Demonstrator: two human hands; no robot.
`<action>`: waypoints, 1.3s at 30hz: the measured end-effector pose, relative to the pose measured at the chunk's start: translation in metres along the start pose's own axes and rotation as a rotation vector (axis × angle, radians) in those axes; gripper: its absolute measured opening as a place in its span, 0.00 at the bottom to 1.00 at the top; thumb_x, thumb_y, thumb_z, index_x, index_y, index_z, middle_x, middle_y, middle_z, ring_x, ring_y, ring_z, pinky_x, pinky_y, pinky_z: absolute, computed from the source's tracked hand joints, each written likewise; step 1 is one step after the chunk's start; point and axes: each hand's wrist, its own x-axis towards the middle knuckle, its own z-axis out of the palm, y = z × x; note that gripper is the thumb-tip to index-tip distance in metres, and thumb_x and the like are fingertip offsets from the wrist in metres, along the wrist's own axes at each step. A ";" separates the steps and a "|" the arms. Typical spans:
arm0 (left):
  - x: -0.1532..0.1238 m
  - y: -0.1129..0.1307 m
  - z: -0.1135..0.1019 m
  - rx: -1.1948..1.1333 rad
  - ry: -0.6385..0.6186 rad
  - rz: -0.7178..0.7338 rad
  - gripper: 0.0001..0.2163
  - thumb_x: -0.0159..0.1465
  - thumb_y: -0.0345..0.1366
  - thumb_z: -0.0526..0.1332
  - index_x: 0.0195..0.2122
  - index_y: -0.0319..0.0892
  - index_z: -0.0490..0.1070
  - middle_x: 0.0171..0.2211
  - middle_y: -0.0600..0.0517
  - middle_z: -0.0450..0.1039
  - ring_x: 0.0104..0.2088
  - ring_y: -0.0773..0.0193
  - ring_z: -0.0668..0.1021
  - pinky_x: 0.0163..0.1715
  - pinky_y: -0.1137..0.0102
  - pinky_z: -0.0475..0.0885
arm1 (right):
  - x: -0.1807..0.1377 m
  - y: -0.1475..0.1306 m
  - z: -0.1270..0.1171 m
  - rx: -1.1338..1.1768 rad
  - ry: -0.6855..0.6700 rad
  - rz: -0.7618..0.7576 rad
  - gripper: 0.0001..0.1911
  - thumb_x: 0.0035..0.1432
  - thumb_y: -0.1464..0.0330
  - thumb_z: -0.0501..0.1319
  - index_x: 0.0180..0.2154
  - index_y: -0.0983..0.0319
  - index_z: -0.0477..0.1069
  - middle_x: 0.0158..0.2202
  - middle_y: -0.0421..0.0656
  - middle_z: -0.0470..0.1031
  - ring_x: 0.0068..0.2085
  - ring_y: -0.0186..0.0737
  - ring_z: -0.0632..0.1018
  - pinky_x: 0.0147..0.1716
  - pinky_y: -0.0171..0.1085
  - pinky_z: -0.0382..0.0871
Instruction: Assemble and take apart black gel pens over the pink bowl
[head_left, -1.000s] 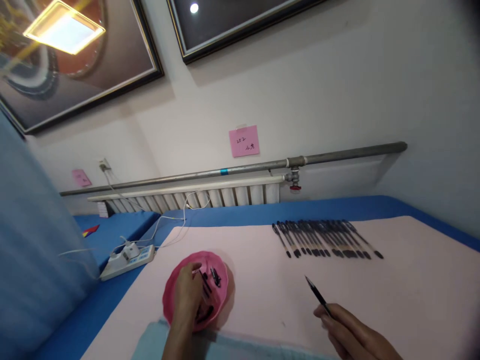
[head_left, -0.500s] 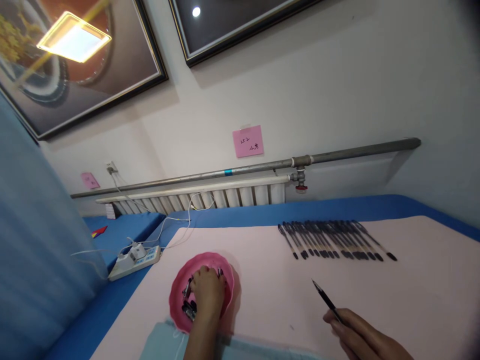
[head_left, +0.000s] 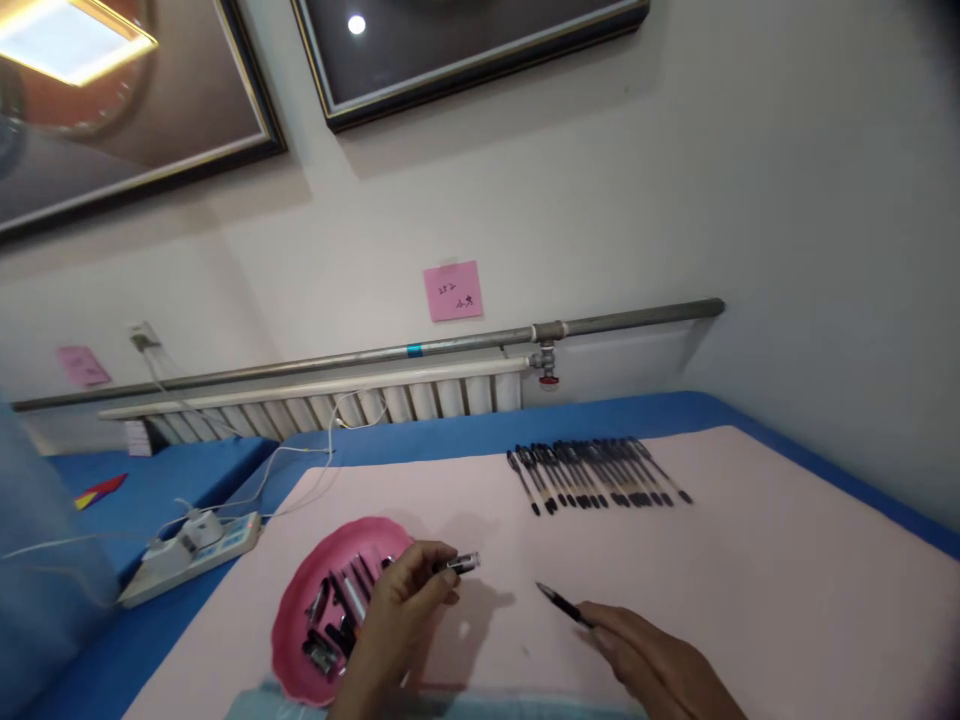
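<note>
My left hand (head_left: 397,615) pinches a clear pen cap (head_left: 459,564) with a black end, lifted just right of the pink bowl (head_left: 300,610). The bowl holds several more black and clear caps (head_left: 337,612). My right hand (head_left: 652,665) grips a black uncapped pen (head_left: 561,603), its tip pointing up and left toward the cap. The two hands are a short gap apart above the pale pink mat (head_left: 750,580). Farther back on the mat lies a neat row of several capped black pens (head_left: 596,474).
The mat covers a blue table (head_left: 480,425). A white power strip (head_left: 187,548) with cables lies at the left. A radiator (head_left: 322,400) and a grey pipe (head_left: 615,320) run along the wall, under a pink note (head_left: 452,290) and framed pictures.
My left hand has come out of the pink bowl holding a cap and moved right. My right hand with the pen has shifted left toward it. The view has swung right.
</note>
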 end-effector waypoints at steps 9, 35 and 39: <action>-0.007 -0.001 0.017 0.016 -0.219 -0.082 0.08 0.55 0.37 0.63 0.36 0.41 0.74 0.24 0.55 0.71 0.28 0.68 0.72 0.31 0.73 0.64 | 0.000 0.004 -0.001 -0.276 -0.095 -0.192 0.17 0.63 0.59 0.48 0.47 0.55 0.70 0.35 0.42 0.75 0.37 0.39 0.75 0.37 0.34 0.69; 0.005 -0.020 0.026 -0.285 -0.049 -0.264 0.13 0.47 0.36 0.69 0.31 0.37 0.70 0.18 0.54 0.71 0.19 0.68 0.73 0.23 0.73 0.67 | -0.001 -0.003 0.005 -0.190 -0.089 -0.119 0.14 0.61 0.61 0.51 0.42 0.58 0.70 0.33 0.41 0.73 0.33 0.37 0.74 0.32 0.32 0.67; 0.010 -0.021 0.021 -0.272 0.002 -0.254 0.14 0.46 0.38 0.69 0.31 0.37 0.70 0.18 0.54 0.70 0.19 0.68 0.72 0.22 0.72 0.68 | 0.003 0.006 -0.001 -0.334 -0.113 -0.294 0.13 0.62 0.65 0.49 0.42 0.58 0.71 0.33 0.43 0.73 0.34 0.37 0.75 0.34 0.32 0.67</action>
